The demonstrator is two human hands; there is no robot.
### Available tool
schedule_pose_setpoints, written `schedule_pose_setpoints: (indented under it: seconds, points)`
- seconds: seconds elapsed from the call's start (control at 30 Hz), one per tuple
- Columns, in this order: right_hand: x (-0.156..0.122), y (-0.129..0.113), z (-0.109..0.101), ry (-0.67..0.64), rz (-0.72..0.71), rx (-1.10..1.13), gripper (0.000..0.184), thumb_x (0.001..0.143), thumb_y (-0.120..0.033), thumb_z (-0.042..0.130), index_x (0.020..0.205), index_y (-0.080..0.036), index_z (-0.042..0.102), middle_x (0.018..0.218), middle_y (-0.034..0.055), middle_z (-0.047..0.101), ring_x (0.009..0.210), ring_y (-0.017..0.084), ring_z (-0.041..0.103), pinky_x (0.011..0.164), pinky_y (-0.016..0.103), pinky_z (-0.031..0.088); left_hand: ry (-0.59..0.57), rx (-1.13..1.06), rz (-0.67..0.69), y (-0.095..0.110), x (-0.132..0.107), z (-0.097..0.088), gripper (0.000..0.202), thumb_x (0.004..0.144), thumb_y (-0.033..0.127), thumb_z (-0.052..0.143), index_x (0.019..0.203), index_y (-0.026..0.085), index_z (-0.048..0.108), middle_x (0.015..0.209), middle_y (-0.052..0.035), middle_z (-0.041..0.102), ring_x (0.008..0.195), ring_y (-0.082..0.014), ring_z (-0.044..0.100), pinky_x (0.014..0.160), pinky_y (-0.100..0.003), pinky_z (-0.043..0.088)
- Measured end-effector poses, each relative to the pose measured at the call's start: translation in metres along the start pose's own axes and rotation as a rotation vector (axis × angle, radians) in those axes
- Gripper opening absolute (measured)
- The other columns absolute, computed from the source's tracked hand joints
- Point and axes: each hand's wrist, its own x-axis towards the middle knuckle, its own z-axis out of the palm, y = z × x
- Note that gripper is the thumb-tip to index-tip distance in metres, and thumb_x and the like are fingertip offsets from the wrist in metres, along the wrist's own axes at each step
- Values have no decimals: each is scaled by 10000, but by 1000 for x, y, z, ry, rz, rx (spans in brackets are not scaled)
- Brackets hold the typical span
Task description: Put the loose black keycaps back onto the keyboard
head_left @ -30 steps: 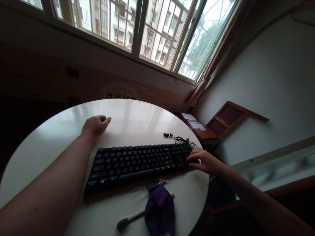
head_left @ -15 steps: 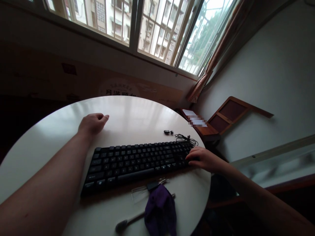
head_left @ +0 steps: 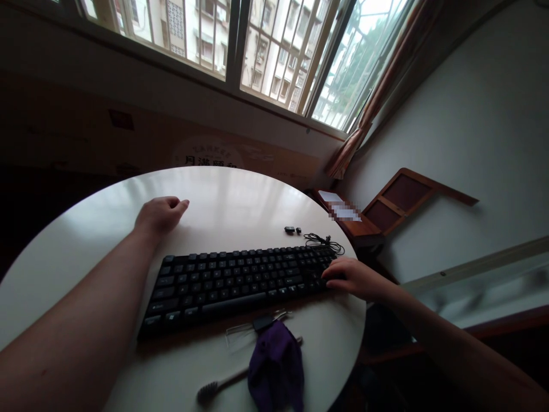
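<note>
A black keyboard [head_left: 240, 280] lies across the round white table [head_left: 240, 200]. My right hand [head_left: 354, 277] rests on the keyboard's right end, its fingers curled over the edge keys and gripping that end. My left hand [head_left: 160, 213] lies on the bare tabletop beyond the keyboard's left part, fingers loosely curled with nothing in them, not touching the keyboard.
A coiled black cable [head_left: 323, 241] and two small black pieces [head_left: 292, 230] sit behind the keyboard's right end. In front lie a purple cloth [head_left: 274, 372], a small brush [head_left: 218, 388] and a clear-handled tool [head_left: 253, 326]. A wooden chair [head_left: 386, 212] stands beyond the table's right edge.
The keyboard has shifted slightly left and nearer to me with my right hand on its end. My left hand stays almost still.
</note>
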Motion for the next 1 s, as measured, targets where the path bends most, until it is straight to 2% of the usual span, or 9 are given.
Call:
schedule_pose_setpoints:
  seconds: [0.37,0.5,0.7,0.8,1.0]
  points:
    - [7,-20,-3,-40,-22,-295,153,812,-179,750,944,-234,806,934,22,766,875,214,697,795,294,481,-4,24,-10,-2,3,2,404,871,518,460,817,185,682,857,-57,667,742,-197,534,636,-266,355]
    - [11,-25,-2,-75,29,-319,168,801,-170,740,936,-241,812,949,20,771,870,209,709,756,273,484,-3,27,5,-1,4,1,393,863,513,458,771,192,665,822,-57,663,727,-204,540,627,-272,354]
    - [7,-25,-7,-40,32,-313,183,825,-209,729,975,-278,807,980,-2,771,897,196,711,775,269,492,15,13,28,-3,2,-3,384,858,505,462,704,198,633,761,-54,650,719,-207,552,608,-267,355]
    - [5,-22,-7,-11,18,-291,162,840,-195,704,928,-284,809,914,-10,765,861,189,707,761,276,488,16,0,45,-4,1,-3,382,862,507,467,700,199,624,745,-46,645,713,-199,553,608,-260,352]
    - [14,-27,-9,-87,-24,-303,166,792,-156,701,825,-278,808,840,-10,756,774,179,690,680,263,466,14,-11,48,-5,2,-1,376,865,498,470,686,200,612,717,-43,642,710,-201,544,610,-267,343]
